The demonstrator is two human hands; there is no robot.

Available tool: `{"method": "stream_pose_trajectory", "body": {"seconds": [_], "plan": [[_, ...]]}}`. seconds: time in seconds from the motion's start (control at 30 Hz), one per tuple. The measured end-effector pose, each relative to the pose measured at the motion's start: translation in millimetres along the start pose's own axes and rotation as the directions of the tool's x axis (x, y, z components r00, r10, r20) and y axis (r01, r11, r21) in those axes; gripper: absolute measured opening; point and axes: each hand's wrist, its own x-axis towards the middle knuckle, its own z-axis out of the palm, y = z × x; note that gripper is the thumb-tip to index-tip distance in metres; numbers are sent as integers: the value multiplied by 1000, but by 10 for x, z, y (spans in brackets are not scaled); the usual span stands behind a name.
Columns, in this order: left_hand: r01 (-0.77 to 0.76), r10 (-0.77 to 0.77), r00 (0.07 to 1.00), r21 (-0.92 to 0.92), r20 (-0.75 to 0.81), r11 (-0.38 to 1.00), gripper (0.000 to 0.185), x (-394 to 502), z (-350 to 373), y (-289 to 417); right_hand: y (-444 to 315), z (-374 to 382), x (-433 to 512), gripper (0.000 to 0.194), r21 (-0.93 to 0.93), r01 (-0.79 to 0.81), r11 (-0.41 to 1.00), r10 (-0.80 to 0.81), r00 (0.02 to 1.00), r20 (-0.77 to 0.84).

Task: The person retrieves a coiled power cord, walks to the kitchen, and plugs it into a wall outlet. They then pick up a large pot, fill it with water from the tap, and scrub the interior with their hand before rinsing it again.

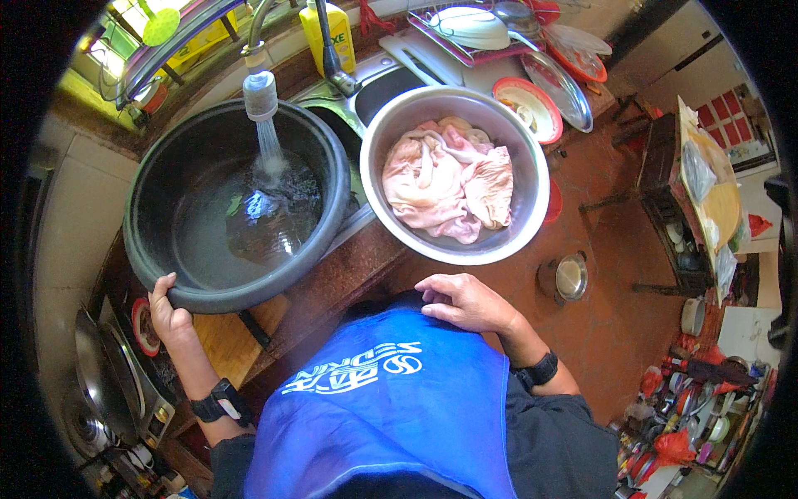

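Note:
My left hand (169, 312) grips the near-left rim of a large black basin (206, 293). Water runs from a faucet with a white spray head (260, 96) into the basin, where some water lies on the bottom. To the right, a stainless steel bowl (530, 215) holds pale pink raw meat (436, 181), folded and wrinkled like tripe or stomach. My right hand (458, 302) rests in front of the blue apron, just below the bowl, fingers loosely curled and apart, with nothing visible in it.
A yellow detergent bottle (328, 40) stands behind the sink (380, 93). A dish rack (430, 31), a red-rimmed bowl (536, 106) and a lid (558, 90) are at the upper right. A wok (100, 374) sits at lower left; a metal pot (570, 277) stands on the tiled floor.

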Motion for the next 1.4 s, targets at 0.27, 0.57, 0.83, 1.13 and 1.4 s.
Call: {"method": "stream_pose_trajectory", "body": {"seconds": [0.27, 0.57, 0.83, 1.13, 1.4], "plan": [[-68, 68, 997, 14, 35, 998, 41, -215, 126, 16, -10, 20, 12, 33, 6, 23, 1000, -23, 999, -47], [-130, 129, 989, 7, 77, 992, 46, -318, 189, -5, -297, -375, 156, 32, -39, 71, 997, -68, 996, 54], [-104, 105, 994, 21, -23, 994, 42, -598, 405, 83, -685, -1047, 812, 28, -111, 102, 988, -110, 992, -63], [-148, 146, 989, 36, 35, 988, 34, -521, 288, 33, -314, -1624, 2221, 32, -422, 211, 882, -298, 942, -152], [-114, 115, 993, 34, -15, 993, 41, -565, 302, 51, -11, -1734, 3011, 44, -743, 188, 643, -256, 966, 24]]}}
